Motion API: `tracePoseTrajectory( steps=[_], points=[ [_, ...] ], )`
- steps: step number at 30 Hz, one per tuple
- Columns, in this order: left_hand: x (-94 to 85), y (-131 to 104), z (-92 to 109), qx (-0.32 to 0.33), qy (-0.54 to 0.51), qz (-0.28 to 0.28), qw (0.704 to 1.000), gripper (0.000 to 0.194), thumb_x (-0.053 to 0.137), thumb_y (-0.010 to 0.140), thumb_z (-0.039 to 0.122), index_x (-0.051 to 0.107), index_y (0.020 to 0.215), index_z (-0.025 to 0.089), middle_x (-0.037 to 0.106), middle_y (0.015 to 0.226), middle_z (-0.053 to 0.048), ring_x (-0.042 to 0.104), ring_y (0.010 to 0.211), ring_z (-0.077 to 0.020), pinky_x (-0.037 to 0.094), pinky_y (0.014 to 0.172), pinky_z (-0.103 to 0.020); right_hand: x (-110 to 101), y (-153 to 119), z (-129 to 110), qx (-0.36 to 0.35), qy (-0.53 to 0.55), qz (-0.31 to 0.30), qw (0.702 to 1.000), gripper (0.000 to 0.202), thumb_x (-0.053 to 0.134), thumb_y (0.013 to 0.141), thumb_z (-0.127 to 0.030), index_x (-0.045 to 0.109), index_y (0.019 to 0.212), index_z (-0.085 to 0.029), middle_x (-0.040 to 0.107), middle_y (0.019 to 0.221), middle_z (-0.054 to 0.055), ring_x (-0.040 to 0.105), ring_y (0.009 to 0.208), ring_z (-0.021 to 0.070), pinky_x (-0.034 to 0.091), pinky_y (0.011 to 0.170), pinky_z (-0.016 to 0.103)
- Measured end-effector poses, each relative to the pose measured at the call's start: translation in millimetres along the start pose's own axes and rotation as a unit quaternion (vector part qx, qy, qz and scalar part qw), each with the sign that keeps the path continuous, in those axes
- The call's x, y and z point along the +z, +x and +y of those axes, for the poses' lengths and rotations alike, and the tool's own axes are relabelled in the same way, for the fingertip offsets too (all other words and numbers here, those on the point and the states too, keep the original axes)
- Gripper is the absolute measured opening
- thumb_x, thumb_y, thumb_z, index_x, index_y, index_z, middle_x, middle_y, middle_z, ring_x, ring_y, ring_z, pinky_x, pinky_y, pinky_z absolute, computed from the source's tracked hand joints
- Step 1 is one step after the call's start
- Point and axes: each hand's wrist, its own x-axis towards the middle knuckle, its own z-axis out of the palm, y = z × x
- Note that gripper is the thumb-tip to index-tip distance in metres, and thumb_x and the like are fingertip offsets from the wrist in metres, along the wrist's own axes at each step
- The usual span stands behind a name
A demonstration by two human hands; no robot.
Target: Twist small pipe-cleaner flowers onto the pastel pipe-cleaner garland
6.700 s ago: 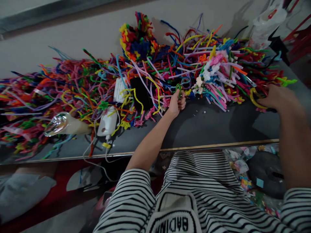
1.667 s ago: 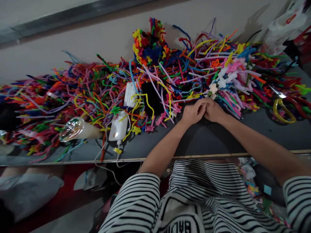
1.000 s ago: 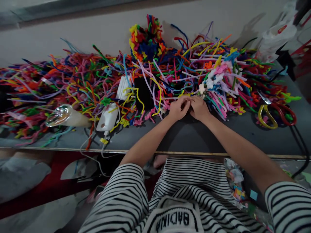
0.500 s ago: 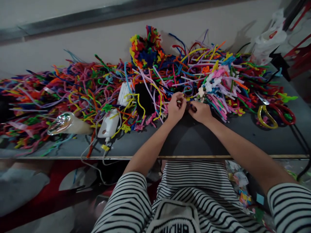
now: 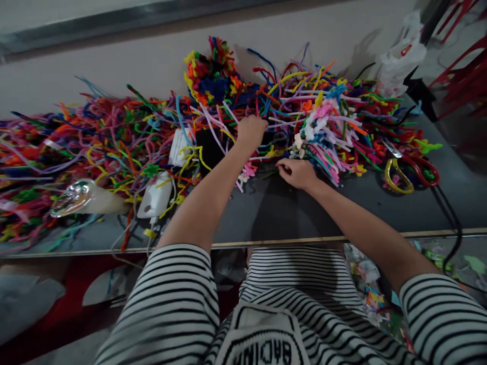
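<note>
Across the frame's middle we have a heap of pipe cleaners (image 5: 213,119) — our left hand (image 5: 252,133) over it just above centre, its grip hidden, our right hand (image 5: 299,173) curled right of centre, whether pinching anything we cannot tell.

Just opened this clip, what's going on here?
A person's left hand reaches into a long heap of colourful pipe cleaners; its fingertips are hidden. The right hand is curled at the heap's front edge, over the grey table; whether it holds anything is unclear. Scissors with one yellow and one red handle lie farther right.
</note>
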Motion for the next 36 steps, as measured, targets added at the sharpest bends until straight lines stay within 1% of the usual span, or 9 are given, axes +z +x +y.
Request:
tracePoseTrajectory(
  steps=[7, 15, 19, 23, 25, 28, 31, 33, 36],
  points=[
    [-26.6, -1, -53, -0.051, -0.211, 0.150, 0.965, 0.015, 0.064, 0.086, 0.031, 0.069, 0.075, 0.022, 0.065, 0.066, -0.002, 0.061, 0.082, -0.0200, 0.048, 0.079, -0.028, 1, 0, 0, 0.004, 0.010, 0.007, 1.000, 0.025, 0.055, 0.090, -0.027, 0.076, 0.104, -0.022, 0.073, 0.080, 0.002, 0.065, 0.071, 0.0155, 0.041, 0.065, 0.027],
    [-34.3, -31, -81, -0.147, -0.316, 0.208, 0.914, 0.028, 0.060, 0.093, 0.039, 0.063, 0.072, 0.022, 0.054, 0.053, 0.003, 0.054, 0.061, -0.0132, 0.042, 0.063, -0.028, -2, 1, -1, 0.013, 0.026, 0.017, 0.999, 0.026, 0.054, 0.089, -0.026, 0.076, 0.102, -0.021, 0.071, 0.075, 0.002, 0.063, 0.066, 0.0144, 0.042, 0.066, 0.026],
    [-41.1, -44, -78, -0.169, -0.478, 0.238, 0.828, 0.043, 0.050, 0.097, 0.062, 0.058, 0.081, 0.023, 0.042, 0.050, 0.007, 0.040, 0.048, -0.0076, 0.031, 0.050, -0.025, -4, -1, -4, 0.002, 0.026, 0.057, 0.998, 0.033, 0.049, 0.093, -0.030, 0.074, 0.111, -0.019, 0.072, 0.076, 0.003, 0.063, 0.064, 0.0145, 0.043, 0.064, 0.026],
    [-35.6, -64, -45, -0.087, -0.601, 0.211, 0.765, 0.038, 0.059, 0.091, 0.063, 0.057, 0.081, 0.026, 0.033, 0.052, 0.007, 0.031, 0.045, -0.0082, 0.025, 0.044, -0.026, -6, -4, -7, -0.011, 0.033, 0.096, 0.995, 0.038, 0.044, 0.096, -0.032, 0.068, 0.122, -0.017, 0.072, 0.075, 0.003, 0.064, 0.064, 0.0153, 0.046, 0.063, 0.027],
    [-25.0, -76, -20, -0.074, -0.625, 0.154, 0.762, 0.041, 0.057, 0.090, 0.065, 0.056, 0.082, 0.026, 0.028, 0.052, 0.007, 0.028, 0.043, -0.0083, 0.023, 0.043, -0.025, -8, -5, -7, -0.029, 0.036, 0.120, 0.992, 0.039, 0.043, 0.098, -0.032, 0.065, 0.127, -0.018, 0.073, 0.082, 0.005, 0.068, 0.071, 0.0169, 0.050, 0.067, 0.028],
    [-7.1, -90, 14, -0.034, -0.639, 0.000, 0.769, 0.051, 0.051, 0.089, 0.074, 0.054, 0.080, 0.024, 0.024, 0.049, 0.009, 0.025, 0.040, -0.0074, 0.021, 0.042, -0.024, -15, -7, -4, -0.082, 0.009, 0.148, 0.986, 0.039, 0.046, 0.097, -0.031, 0.064, 0.130, -0.020, 0.073, 0.106, 0.011, 0.069, 0.102, 0.0236, 0.052, 0.092, 0.037],
    [4.2, -101, 34, 0.083, -0.633, -0.283, 0.716, 0.058, 0.066, 0.076, 0.077, 0.059, 0.073, 0.020, 0.034, 0.048, 0.007, 0.028, 0.040, -0.0060, 0.021, 0.041, -0.023, -27, -9, 2, -0.119, -0.048, 0.129, 0.983, 0.032, 0.052, 0.097, -0.037, 0.069, 0.122, -0.028, 0.070, 0.118, 0.011, 0.061, 0.122, 0.0301, 0.043, 0.106, 0.048],
    [8.8, -105, 36, 0.122, -0.611, -0.407, 0.667, 0.058, 0.071, 0.073, 0.076, 0.062, 0.071, 0.018, 0.036, 0.047, 0.006, 0.029, 0.040, -0.0058, 0.019, 0.041, -0.023, -36, -11, 6, -0.131, -0.077, 0.095, 0.984, 0.029, 0.053, 0.098, -0.042, 0.071, 0.117, -0.032, 0.071, 0.116, 0.008, 0.060, 0.123, 0.0300, 0.040, 0.106, 0.050],
    [16.3, -109, 30, 0.106, -0.643, -0.410, 0.639, 0.060, 0.072, 0.070, 0.078, 0.058, 0.065, 0.020, 0.028, 0.043, 0.008, 0.022, 0.039, -0.0057, 0.017, 0.043, -0.024, -48, -13, 7, -0.155, -0.098, 0.041, 0.982, 0.033, 0.048, 0.101, -0.049, 0.072, 0.116, -0.033, 0.071, 0.101, 0.006, 0.063, 0.111, 0.0262, 0.040, 0.101, 0.046]
  ],
)
